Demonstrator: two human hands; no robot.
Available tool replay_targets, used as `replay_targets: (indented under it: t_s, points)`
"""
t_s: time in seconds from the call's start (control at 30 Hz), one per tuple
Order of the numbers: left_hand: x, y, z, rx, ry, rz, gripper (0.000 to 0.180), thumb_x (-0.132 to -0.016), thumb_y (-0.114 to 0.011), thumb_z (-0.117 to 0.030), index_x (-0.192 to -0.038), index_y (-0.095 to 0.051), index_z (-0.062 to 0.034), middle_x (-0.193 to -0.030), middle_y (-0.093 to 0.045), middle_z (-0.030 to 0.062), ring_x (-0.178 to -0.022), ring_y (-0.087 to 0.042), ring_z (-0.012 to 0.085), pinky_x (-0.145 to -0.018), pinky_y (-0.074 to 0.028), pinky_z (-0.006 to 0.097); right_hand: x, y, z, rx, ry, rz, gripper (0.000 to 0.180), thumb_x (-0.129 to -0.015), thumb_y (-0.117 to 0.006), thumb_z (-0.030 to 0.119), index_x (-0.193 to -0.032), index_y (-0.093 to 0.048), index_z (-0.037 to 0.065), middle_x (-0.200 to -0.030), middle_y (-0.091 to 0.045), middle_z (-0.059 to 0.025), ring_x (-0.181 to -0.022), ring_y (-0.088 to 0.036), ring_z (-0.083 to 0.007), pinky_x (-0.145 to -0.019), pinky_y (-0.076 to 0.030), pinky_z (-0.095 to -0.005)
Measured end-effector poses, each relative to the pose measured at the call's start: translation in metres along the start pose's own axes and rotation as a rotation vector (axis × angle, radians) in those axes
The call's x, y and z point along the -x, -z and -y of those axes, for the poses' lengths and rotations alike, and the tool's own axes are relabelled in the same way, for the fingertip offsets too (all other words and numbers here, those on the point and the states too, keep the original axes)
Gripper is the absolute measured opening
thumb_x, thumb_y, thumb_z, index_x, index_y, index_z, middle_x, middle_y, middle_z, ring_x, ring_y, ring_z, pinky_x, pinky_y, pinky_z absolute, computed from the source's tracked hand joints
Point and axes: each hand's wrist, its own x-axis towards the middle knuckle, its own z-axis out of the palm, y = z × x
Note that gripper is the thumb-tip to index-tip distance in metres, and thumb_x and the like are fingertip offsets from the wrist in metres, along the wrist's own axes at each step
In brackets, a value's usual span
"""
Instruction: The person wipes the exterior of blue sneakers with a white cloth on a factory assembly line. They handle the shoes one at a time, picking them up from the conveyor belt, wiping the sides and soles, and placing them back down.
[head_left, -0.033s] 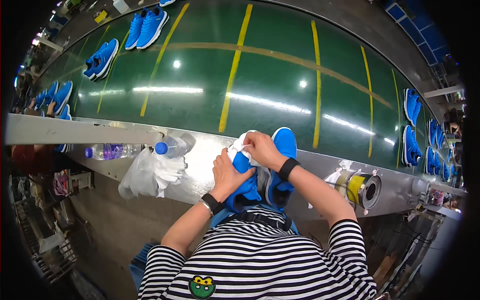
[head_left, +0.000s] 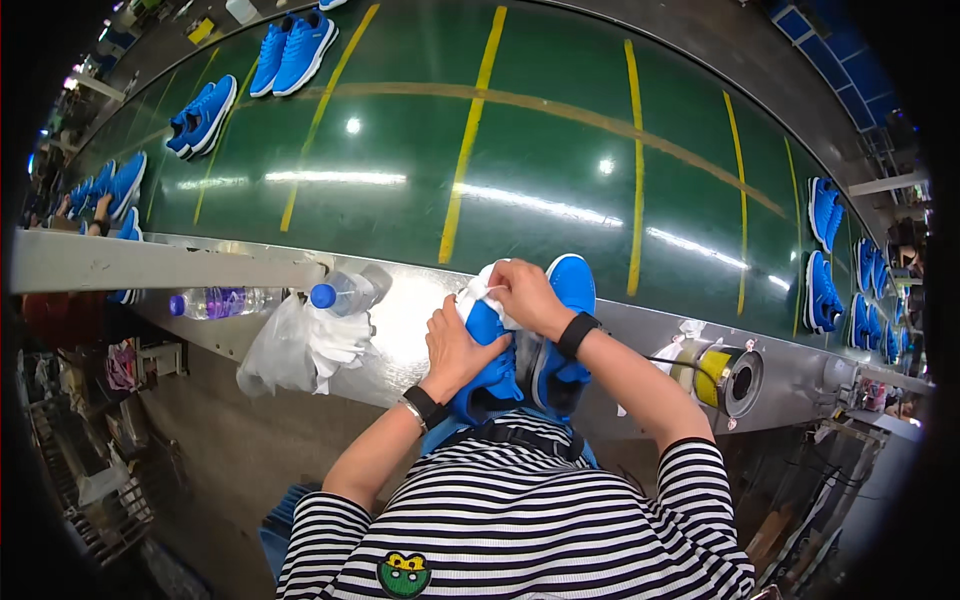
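My left hand (head_left: 455,350) is closed around the side of a blue sneaker (head_left: 483,327), thumb across its upper. The sneaker lies toe away from me, its heel end close to my waist. At its toe, my right hand (head_left: 527,297) pinches a white cloth (head_left: 477,288) that covers the toe tip. My left fingertips reach the cloth's lower edge. The matching blue sneaker (head_left: 572,283) lies just to the right, partly hidden under my right hand and wrist. Both sneakers rest on a metal ledge (head_left: 405,330).
Beyond the ledge runs a green belt (head_left: 560,150) with yellow lines, carrying blue sneakers (head_left: 303,55) at left and more sneakers (head_left: 822,290) at right. A bottle (head_left: 350,292) and a white plastic bag (head_left: 285,350) are on my left. A yellow-banded metal cylinder (head_left: 725,378) lies right.
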Motion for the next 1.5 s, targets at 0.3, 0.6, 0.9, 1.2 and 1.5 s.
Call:
replay_targets:
  t_s: [0.3, 0.6, 0.9, 1.2, 1.5]
  points:
    - [-0.004, 0.001, 0.007, 0.029, 0.015, 0.008, 0.094, -0.056, -0.075, -0.042, -0.120, -0.027, 0.0063, -0.101, -0.044, 0.0231, -0.095, -0.043, 0.0365, -0.081, -0.037, 0.043, 0.006, -0.017, 0.012, -0.078, -0.045, -0.029, 0.007, -0.070, -0.059, 0.005, -0.074, -0.056, 0.001, -0.076, -0.055, -0.0171, -0.076, -0.056, -0.0338, -0.067, -0.044, -0.0398]
    - [-0.006, 0.002, 0.007, 0.132, 0.106, 0.045, 0.097, -0.056, -0.075, -0.043, -0.120, -0.026, 0.0112, -0.105, -0.045, 0.0273, -0.101, -0.043, 0.0387, -0.088, -0.036, 0.042, -0.015, -0.003, -0.035, 0.091, -0.102, -0.423, 0.005, -0.073, -0.052, 0.003, -0.077, -0.050, 0.001, -0.076, -0.054, -0.0179, -0.070, -0.052, -0.0353, -0.063, -0.041, -0.0429]
    - [-0.015, -0.003, 0.034, 0.342, 0.052, 0.075, 0.092, -0.057, -0.073, -0.044, -0.118, -0.029, 0.0095, -0.103, -0.047, 0.0270, -0.098, -0.047, 0.0378, -0.085, -0.038, 0.043, 0.142, 0.147, -0.060, -0.235, -0.268, -0.676, 0.008, -0.082, -0.050, 0.004, -0.089, -0.052, 0.000, -0.077, -0.054, -0.0006, -0.071, -0.049, -0.0069, -0.064, -0.040, -0.0202]
    - [-0.022, -0.054, 0.033, 1.081, 0.226, 0.342, 0.075, -0.072, -0.068, -0.034, -0.119, -0.030, 0.0119, -0.109, -0.048, 0.0244, -0.098, -0.052, 0.0268, -0.083, -0.044, 0.033, 0.216, 0.061, -0.033, 0.021, -0.219, -0.572, 0.030, -0.072, -0.061, 0.008, -0.102, -0.056, 0.003, -0.094, -0.057, -0.0128, -0.090, -0.055, -0.0276, -0.079, -0.043, -0.0339]
    - [-0.022, -0.074, 0.035, 0.805, 0.200, 0.257, 0.086, -0.072, -0.060, -0.052, -0.124, -0.031, 0.0100, -0.120, -0.035, 0.0313, -0.111, -0.041, 0.0368, -0.091, -0.036, 0.037, 0.194, -0.014, 0.022, 0.388, 0.044, 0.038, 0.056, -0.067, -0.068, 0.019, -0.119, -0.049, 0.019, -0.089, -0.051, -0.0166, -0.087, -0.048, -0.0313, -0.078, -0.036, -0.0399]
